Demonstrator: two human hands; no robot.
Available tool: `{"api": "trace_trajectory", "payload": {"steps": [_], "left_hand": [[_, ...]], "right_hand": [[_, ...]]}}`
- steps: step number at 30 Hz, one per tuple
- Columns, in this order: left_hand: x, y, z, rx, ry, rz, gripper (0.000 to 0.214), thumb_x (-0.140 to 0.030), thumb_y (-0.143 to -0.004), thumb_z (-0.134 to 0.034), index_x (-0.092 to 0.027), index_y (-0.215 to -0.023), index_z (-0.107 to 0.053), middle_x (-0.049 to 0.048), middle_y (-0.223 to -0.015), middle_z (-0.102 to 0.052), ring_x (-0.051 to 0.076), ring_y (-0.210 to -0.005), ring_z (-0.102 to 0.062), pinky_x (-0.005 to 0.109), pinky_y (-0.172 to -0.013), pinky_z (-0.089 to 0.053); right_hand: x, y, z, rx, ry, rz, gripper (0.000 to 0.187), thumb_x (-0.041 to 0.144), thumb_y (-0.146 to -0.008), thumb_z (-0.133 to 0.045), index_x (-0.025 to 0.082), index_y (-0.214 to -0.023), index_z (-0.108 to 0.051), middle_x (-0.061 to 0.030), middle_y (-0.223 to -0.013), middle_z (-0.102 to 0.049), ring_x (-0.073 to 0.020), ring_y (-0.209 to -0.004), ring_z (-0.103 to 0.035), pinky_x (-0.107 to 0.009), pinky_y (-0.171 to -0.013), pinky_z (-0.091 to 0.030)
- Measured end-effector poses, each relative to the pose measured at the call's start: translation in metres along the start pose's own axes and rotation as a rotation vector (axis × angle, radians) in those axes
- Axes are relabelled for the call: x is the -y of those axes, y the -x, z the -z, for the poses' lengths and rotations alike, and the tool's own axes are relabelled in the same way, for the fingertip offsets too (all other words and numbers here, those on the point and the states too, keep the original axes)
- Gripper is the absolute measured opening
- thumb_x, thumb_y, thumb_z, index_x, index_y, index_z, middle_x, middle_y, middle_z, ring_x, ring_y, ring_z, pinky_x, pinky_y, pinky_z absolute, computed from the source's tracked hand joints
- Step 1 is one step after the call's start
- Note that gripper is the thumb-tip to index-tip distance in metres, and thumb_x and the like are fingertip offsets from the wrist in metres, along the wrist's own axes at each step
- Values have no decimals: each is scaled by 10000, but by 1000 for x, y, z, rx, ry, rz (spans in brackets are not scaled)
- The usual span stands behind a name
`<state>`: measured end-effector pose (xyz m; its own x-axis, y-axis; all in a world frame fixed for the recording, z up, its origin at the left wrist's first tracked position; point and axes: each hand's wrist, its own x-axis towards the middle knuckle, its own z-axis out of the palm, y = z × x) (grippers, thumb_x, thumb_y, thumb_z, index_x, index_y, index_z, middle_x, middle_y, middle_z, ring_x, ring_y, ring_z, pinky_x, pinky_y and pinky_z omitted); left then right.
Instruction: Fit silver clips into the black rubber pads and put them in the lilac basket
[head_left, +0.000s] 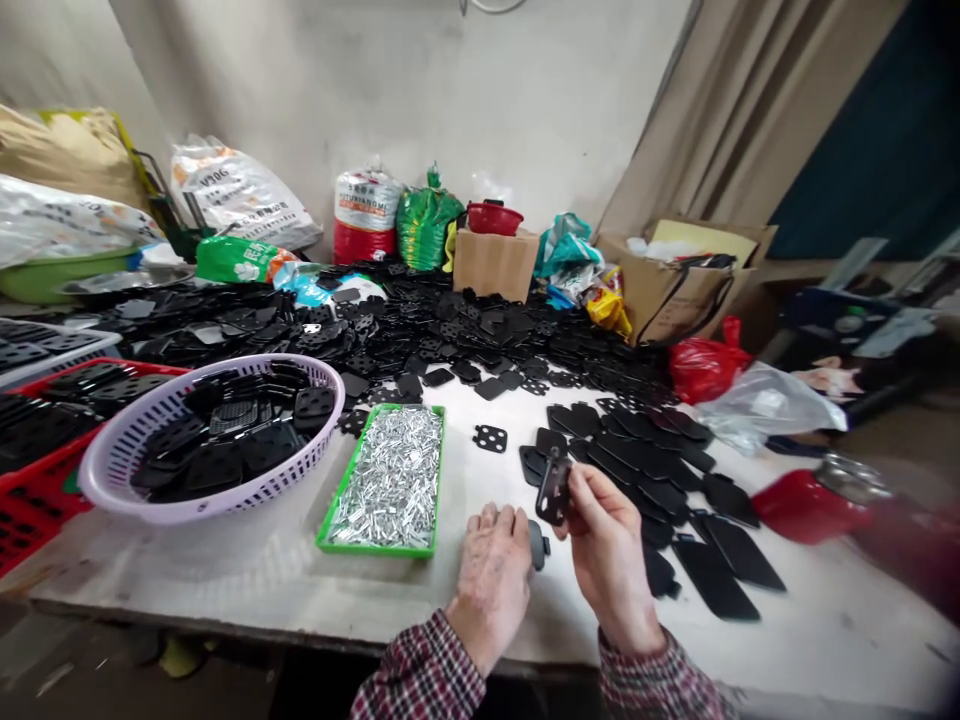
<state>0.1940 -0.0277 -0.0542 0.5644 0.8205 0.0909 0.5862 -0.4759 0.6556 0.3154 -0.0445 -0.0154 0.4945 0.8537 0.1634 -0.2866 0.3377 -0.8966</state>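
The right hand [609, 550] pinches a black perforated plate [553, 490] upright, its long axis near vertical. Below and left of the plate, the left hand [491, 580] curls beside a small dark grey part [537, 545], its grip unclear.

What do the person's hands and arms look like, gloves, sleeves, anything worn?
The left hand and right hand are bare, with no gloves. The left sleeve and right sleeve are a long-sleeved red and dark plaid, running down to the wrists. No cables or markings show.
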Motion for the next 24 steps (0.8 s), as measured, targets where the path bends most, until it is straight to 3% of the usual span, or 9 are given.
{"api": "trace_trajectory", "payload": {"steps": [4, 6, 8, 10, 14, 18, 24], "left_hand": [[1, 5, 10, -64, 74, 64, 443, -50, -731, -627, -161, -1160, -648, 150, -1207, -653, 355, -1220, -541, 515, -1062, -403], [4, 10, 24, -108, 134, 86, 269, -133, -871, -516, -188, -1104, -639, 107, -1097, -695, 270, -1075, -631, 419, -973, -484], [8, 15, 40, -187, 251, 139, 285, -267, -983, -355, -194, -1100, -604, 85, -1014, -709, 215, -934, -669, 345, -856, -533], [12, 20, 54, -311, 515, 248, 360, -412, -997, -318, -204, -1138, -577, 91, -1091, -687, 206, -915, -662, 304, -744, -552], [13, 29, 65, -462, 1125, 396, 443, -530, -919, -489, -244, -1254, -535, 103, -1314, -579, 201, -853, -650, 284, -579, -540], [9, 36, 65, -468, 1369, 355, 412, -474, -917, -538, -220, -1243, -544, 115, -1255, -613, 185, -760, -674, 324, -621, -572], [11, 43, 64, -476, 1373, 378, 402, -489, -903, -559, -233, -1213, -572, 104, -1276, -600, 231, -922, -672, 339, -679, -610]], "right_hand": [[-15, 6, 2, 77, 106, -41, 273, 444, -881, -721, 173, -893, -687, 10, -662, -569, -78, -473, -446, -152, -407, -362], [-17, 7, 2, 122, 191, -26, 278, 447, -912, -684, 170, -892, -677, 17, -649, -550, -78, -474, -448, -156, -419, -358], [-14, 9, -3, 177, 276, -11, 291, 453, -928, -659, 167, -879, -666, 15, -656, -545, -84, -483, -462, -164, -432, -368], [-10, 12, -13, 233, 342, -4, 307, 470, -928, -644, 167, -881, -662, 14, -657, -548, -95, -482, -479, -176, -435, -383], [-6, 18, -38, 302, 455, 30, 340, 497, -931, -600, 171, -858, -659, 14, -614, -541, -122, -464, -506, -195, -414, -404], [-10, 19, -50, 307, 629, 180, 297, 438, -968, -532, 183, -885, -659, 1, -608, -579, -145, -462, -540, -212, -408, -427], [-16, 16, -47, 286, 852, 499, 185, 295, -1006, -491, 192, -991, -643, -52, -840, -678, -180, -651, -640, -263, -616, -531]]}}
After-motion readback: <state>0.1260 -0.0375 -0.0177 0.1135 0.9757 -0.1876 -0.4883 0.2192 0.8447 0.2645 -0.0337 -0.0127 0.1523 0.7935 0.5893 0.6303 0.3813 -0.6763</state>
